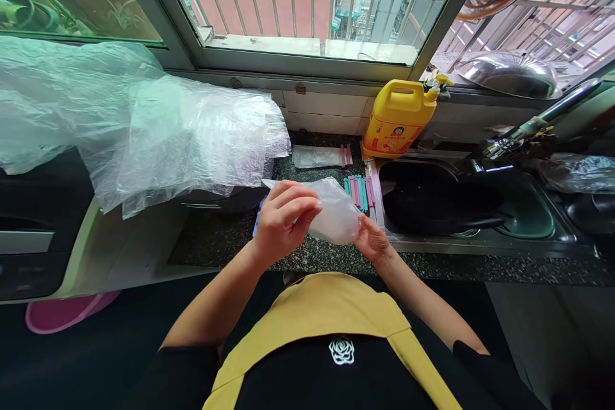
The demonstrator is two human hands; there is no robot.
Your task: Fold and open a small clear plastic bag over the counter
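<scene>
Left hand (283, 221) pinches the clear plastic bag (336, 211) at its top; right hand (372, 240) grips its lower right edge. Best to keep both pinches firm, bag above the counter (216, 240).

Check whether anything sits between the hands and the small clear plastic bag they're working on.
Nothing visible does. The left hand and right hand both already grip the small clear plastic bag directly, above the dark speckled countertop; the sealing clips lie behind it.

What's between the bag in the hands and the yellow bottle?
In the head view, pink and teal clips lie on the counter between the bag and the yellow bottle.
</scene>
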